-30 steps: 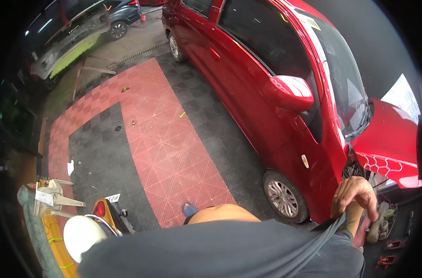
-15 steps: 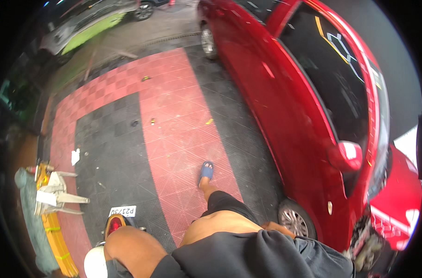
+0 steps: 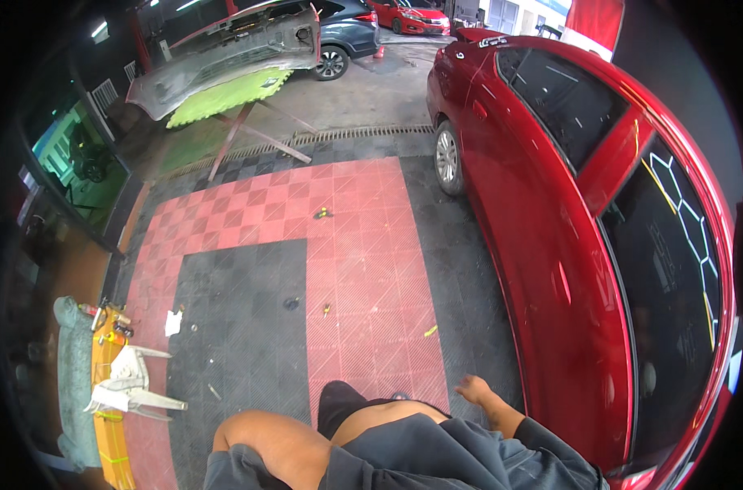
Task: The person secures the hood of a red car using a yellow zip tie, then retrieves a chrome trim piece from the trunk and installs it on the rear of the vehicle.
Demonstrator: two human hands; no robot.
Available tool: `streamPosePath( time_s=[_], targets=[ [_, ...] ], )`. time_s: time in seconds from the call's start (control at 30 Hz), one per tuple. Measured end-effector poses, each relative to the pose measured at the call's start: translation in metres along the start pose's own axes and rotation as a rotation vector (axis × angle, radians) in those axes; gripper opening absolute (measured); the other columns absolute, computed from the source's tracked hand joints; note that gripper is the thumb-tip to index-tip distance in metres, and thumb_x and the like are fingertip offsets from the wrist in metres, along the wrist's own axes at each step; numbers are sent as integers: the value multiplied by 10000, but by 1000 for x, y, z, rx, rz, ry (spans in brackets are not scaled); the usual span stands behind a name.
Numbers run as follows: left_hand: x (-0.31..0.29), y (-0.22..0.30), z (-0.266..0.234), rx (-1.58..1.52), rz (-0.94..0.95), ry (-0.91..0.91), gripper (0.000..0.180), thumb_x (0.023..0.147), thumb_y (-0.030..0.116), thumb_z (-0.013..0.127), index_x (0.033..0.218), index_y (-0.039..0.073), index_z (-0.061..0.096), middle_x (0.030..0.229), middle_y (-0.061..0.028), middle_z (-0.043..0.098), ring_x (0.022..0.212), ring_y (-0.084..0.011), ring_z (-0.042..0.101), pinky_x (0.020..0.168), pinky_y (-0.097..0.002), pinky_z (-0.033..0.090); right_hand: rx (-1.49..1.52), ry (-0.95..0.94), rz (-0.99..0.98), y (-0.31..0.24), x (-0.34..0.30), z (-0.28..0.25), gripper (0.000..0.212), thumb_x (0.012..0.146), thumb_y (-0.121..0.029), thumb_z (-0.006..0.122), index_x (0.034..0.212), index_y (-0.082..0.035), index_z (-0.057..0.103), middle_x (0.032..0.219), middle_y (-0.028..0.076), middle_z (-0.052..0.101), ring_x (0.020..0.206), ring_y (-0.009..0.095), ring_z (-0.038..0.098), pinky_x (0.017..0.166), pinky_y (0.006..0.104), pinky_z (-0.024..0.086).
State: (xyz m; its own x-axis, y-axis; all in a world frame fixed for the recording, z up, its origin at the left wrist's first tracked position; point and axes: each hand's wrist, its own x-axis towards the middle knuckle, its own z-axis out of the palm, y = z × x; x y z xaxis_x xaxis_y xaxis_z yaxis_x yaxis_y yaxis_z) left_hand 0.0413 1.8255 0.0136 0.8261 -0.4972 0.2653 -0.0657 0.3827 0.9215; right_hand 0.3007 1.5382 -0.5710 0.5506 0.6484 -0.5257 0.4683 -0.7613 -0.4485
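My right hand (image 3: pixel 472 389) hangs low beside my dark shirt (image 3: pixel 437 449). Its fingers are loosely apart and nothing shows in them. It is nearest to the red car (image 3: pixel 543 278) on the right, without touching it. My left arm (image 3: pixel 278 437) is bent at the lower edge, and its hand is out of sight. Below me, the floor is laid with red and black ribbed tiles (image 3: pixel 367 269). Two small yellow-and-black objects, a farther one (image 3: pixel 323 213) and a nearer one (image 3: pixel 327 310), lie on the red strip; their kind is too small to tell.
At left, a white plastic chair (image 3: pixel 135 380) stands against a long yellow-brown piece (image 3: pixel 114 441) with tools on it, beside a grey-green padded roll (image 3: pixel 73 384). Farther off, a car body panel (image 3: pixel 224 69) rests on a crossed-leg stand (image 3: pixel 249 135). A dark car (image 3: pixel 343 37) is behind.
My view has lifted toward the far end of the room. My right hand has come out from beside my body. The motorcycle's tail at lower left has left the view.
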Motion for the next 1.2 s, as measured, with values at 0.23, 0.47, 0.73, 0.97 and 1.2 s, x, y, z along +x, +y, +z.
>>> streamPosePath(
  time_s=[0.23, 0.47, 0.73, 0.97, 1.2],
  targets=[
    [-20, 51, -272, -56, 5, -23, 427, 1085, 329, 532, 1314, -13, 648, 1320, -152, 666, 1145, -296, 665, 997, -429, 540, 74, 52, -225, -310, 251, -221, 535, 942, -384, 757, 1330, -22, 690, 1140, 221, 789, 1085, 423, 751, 955, 479, 594],
    [-74, 117, -593, -293, -379, 256, 469, 1103, 340, 498, 1373, -17, 641, 1407, -159, 660, 1213, -292, 659, 1044, -419, 532, 47, 65, -112, -375, 409, -279, 514, 963, -430, 752, 1284, -32, 704, 1010, 197, 795, 999, 383, 771, 903, 468, 600],
    [-187, -7, -924, -613, -775, 915, 566, 1110, 283, 395, 1563, -21, 543, 1588, -176, 578, 1503, -296, 485, 1279, -453, 338, 996, -86, 268, -428, 560, -366, 582, 1128, -543, 522, 1154, -14, 763, 1029, 94, 778, 957, 209, 721, 829, 374, 574],
    [-75, 38, -1249, -406, -611, 993, 518, 1106, 283, 515, 1564, 45, 560, 1505, -179, 639, 1397, -304, 591, 1189, -453, 454, 707, -136, -188, -519, 832, -563, 312, 1085, -337, 700, 1069, -27, 714, 1007, 64, 730, 954, 148, 661, 819, 353, 548],
    [-224, -25, -1523, 618, -1210, 1495, 296, 1038, 214, 597, 1161, 8, 770, 1120, -205, 783, 1013, -337, 744, 890, -420, 572, -148, 281, -119, -575, 1203, -762, 451, 968, -325, 733, 1314, -45, 663, 1235, 227, 760, 1152, 411, 723, 1000, 545, 550]
  ],
)
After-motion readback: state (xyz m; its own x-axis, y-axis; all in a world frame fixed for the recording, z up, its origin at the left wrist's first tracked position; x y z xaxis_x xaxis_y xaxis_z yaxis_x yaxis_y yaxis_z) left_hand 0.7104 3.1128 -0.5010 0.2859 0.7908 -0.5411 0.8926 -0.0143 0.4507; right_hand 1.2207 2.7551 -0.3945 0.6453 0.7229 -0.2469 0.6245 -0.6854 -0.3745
